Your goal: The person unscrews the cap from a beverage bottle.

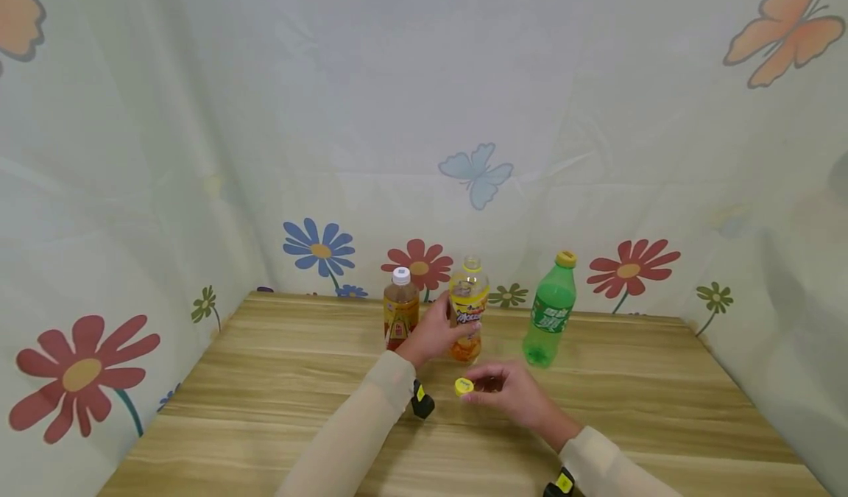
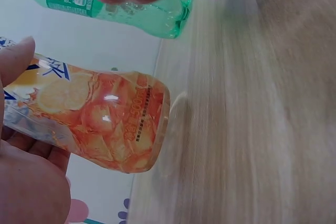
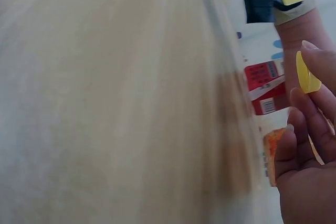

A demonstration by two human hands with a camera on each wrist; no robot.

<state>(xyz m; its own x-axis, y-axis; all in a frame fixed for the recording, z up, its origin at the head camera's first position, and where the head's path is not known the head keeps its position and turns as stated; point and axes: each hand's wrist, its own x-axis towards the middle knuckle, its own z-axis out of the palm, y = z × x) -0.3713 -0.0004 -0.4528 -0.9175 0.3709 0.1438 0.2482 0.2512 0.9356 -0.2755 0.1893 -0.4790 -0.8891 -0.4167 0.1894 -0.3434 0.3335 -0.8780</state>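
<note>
My left hand [image 1: 435, 329] grips a clear drink bottle [image 1: 467, 309] with a yellow and orange label around its middle; the bottle stands upright and its neck is uncapped. In the left wrist view the fingers wrap the bottle [image 2: 115, 114] above its orange lower part. Nearer to me, my right hand [image 1: 513, 394] pinches a yellow bottle cap [image 1: 464, 386] between thumb and fingers, held above the wood tabletop. The right wrist view shows the cap [image 3: 306, 74] edge-on at the fingertips.
A brown drink bottle [image 1: 401, 309] with a white cap stands just left of my left hand. To the right is a green soda bottle [image 1: 551, 309] with a yellow cap. Behind the wooden table [image 1: 298, 379] hangs a white curtain [image 1: 397, 99] printed with flowers and butterflies.
</note>
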